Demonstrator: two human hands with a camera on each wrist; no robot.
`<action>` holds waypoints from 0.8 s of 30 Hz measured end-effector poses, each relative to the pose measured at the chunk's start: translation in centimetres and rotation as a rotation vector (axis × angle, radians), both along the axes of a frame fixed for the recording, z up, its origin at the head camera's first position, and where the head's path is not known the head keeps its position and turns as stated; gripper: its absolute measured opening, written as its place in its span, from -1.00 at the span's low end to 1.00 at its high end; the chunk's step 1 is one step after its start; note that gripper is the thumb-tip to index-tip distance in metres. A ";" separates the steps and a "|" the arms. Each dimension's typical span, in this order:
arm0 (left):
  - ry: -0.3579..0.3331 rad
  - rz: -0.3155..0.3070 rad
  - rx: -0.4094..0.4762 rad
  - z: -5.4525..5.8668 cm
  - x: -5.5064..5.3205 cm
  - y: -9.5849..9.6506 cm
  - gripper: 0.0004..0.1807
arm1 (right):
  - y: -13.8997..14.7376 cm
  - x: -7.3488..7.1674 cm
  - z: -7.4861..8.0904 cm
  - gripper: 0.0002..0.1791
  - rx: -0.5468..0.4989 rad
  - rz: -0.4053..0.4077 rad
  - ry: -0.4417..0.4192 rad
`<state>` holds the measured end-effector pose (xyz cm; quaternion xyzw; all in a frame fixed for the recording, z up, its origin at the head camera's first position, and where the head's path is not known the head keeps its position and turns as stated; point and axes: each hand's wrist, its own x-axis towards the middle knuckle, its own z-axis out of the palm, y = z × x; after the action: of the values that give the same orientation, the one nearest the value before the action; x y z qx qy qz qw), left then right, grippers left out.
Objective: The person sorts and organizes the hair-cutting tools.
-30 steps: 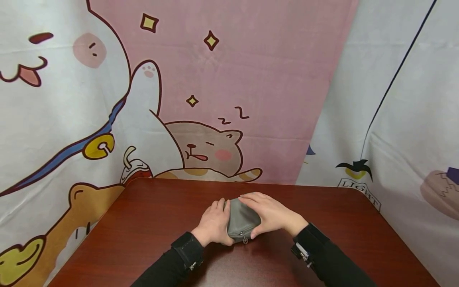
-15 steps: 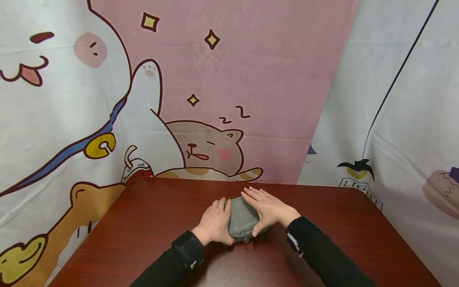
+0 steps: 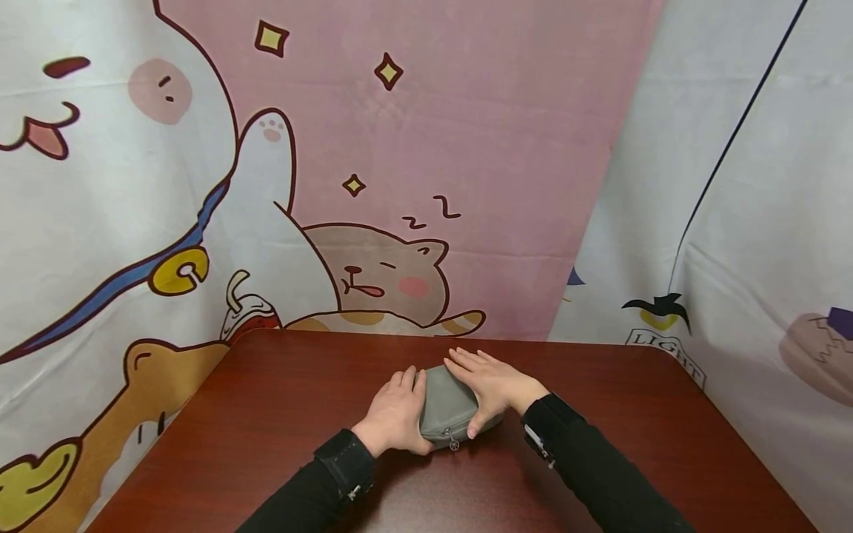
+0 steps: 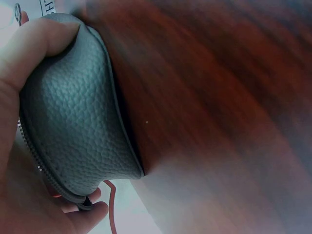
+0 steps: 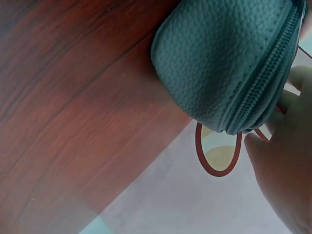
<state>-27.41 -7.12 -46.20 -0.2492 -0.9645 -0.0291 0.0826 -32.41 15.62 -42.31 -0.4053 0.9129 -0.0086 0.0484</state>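
A small grey-green pebbled leather zip pouch [image 3: 441,403] sits on the table, with a round charm [image 3: 455,446] hanging from its zipper at the front. My left hand [image 3: 392,414] grips its left side; in the left wrist view the thumb [image 4: 41,41] dents the pebbled leather [image 4: 80,107], and fingers show on the far side. Over the pouch's right side lies my right hand [image 3: 493,383], fingers fairly straight and spread, thumb near the front. The right wrist view shows the zipper [image 5: 263,73] closed along the visible edge, with that hand beside it.
The reddish-brown wooden table [image 3: 280,422] has its far edge just beyond the hands. Behind it hangs a cartoon-printed cloth [image 3: 506,148] in pink and white, reaching down along the table's sides.
My right hand has shifted a little to the left and its fingers have straightened and spread over the pouch. My left hand keeps its hold. The pouch stays about where it was.
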 end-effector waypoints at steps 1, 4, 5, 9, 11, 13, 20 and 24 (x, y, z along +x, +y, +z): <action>0.004 -0.001 -0.003 0.0 0.0 0.0 0.40 | -0.1 -0.1 0.0 0.48 0.006 0.002 0.000; 0.006 -0.003 -0.005 0.1 0.0 0.0 0.40 | -0.3 -0.2 0.2 0.48 0.026 0.005 0.005; 0.007 -0.004 -0.004 0.1 0.0 -0.1 0.39 | -0.3 -0.2 0.2 0.48 0.032 0.007 0.009; 0.008 -0.004 -0.005 0.2 -0.1 -0.1 0.39 | -0.5 -0.2 0.3 0.46 0.039 0.010 0.019; 0.005 -0.004 -0.007 0.2 0.0 -0.1 0.39 | -0.5 -0.1 0.3 0.44 0.043 0.012 0.025; 0.002 -0.004 -0.006 0.2 0.0 -0.1 0.39 | -0.6 -0.1 0.4 0.42 0.049 0.008 0.031; 0.006 -0.015 0.008 0.2 0.0 -0.2 0.38 | -0.7 -0.1 0.2 0.39 0.061 0.000 0.067; 0.004 -0.024 0.018 0.2 0.1 -0.3 0.36 | -0.5 0.0 -0.1 0.38 0.038 -0.001 0.088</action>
<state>-27.31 -7.38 -46.05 -0.2602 -0.9609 -0.0382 0.0863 -32.40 15.12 -42.42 -0.4040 0.9142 0.0266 0.0159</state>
